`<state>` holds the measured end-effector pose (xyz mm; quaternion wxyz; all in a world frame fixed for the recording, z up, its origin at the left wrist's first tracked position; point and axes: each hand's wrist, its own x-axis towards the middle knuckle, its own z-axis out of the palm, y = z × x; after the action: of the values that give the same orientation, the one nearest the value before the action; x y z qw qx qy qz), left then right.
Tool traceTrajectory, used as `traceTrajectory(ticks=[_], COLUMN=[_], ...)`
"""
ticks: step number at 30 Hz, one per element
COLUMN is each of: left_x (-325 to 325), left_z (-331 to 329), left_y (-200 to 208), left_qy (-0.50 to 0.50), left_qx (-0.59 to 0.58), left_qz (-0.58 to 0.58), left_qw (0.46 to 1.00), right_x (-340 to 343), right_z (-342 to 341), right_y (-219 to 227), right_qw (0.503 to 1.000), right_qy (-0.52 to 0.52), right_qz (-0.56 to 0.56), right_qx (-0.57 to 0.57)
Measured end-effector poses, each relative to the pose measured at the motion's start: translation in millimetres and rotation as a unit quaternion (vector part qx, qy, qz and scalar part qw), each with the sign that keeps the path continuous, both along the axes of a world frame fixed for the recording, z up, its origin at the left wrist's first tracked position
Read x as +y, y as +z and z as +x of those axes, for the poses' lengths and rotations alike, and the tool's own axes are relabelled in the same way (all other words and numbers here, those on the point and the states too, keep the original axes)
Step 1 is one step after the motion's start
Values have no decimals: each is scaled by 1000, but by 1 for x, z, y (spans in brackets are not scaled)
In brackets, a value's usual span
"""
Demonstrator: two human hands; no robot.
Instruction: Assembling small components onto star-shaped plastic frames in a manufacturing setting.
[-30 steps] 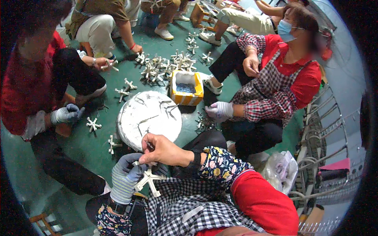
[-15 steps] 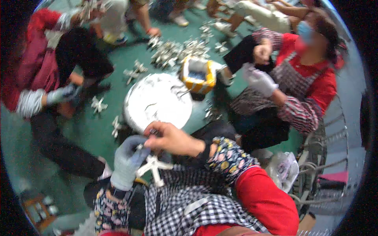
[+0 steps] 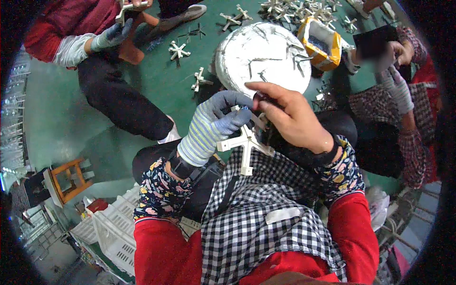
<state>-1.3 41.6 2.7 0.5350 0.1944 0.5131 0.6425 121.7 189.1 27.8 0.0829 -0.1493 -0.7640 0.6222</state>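
My left hand [image 3: 203,126], in a grey striped knit glove, is closed on a white star-shaped plastic piece [image 3: 247,141] with several arms. The piece hangs tilted over my lap, one arm pinched between thumb and fingers. Beside it, my bare right hand [image 3: 299,121] is closed in a pinch. A small dark thing shows between its thumb and forefinger, too shadowed to name. Just beyond both hands stands a round white-topped stand [image 3: 237,50], with several thin dark strips [image 3: 268,59] lying on it.
A yellow-taped box [image 3: 331,59] of small dark parts stands behind the stand, near a heap of white star-shaped pieces [image 3: 304,9]. More pieces [image 3: 178,50] lie on the green floor. Co-workers sit left and right. White plastic crates [image 3: 118,228] stand at lower left.
My view has turned, so the stand and heap sit farther right and higher in the picture. Both hands stay close together at the star-shaped piece, which now shows more fully.
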Motion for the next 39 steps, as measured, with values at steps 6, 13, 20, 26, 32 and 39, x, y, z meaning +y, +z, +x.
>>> traceTrajectory(ticks=[6, 13, 20, 26, 32, 39], left_x=[-2, -3, -3, -2, -5, -2], left_z=[1, 0, 1, 3, -1, 3], left_y=[1, 7, 8, 12, 9, 4], left_qy=[28, 21, 21, 25, -6, -3], left_qx=[6, 24, 8, 17, 33, 71], left_qz=[16, -38, -4, -12, -50, -33], left_qw=[999, 999, 1000, 999, 998, 997], right_x=[10, 6, 6, 3, 3, 3], right_z=[6, 3, 3, 2, 2, 5], right_y=[0, 8, 1, 1, -5, -9], right_qw=[979, 950, 946, 934, 914, 914], right_qy=[-6, 0, 6, -5, -8, 4], right_qz=[171, 277, 277, 308, 347, 367], right_qx=[109, 144, 168, 178, 209, 173])
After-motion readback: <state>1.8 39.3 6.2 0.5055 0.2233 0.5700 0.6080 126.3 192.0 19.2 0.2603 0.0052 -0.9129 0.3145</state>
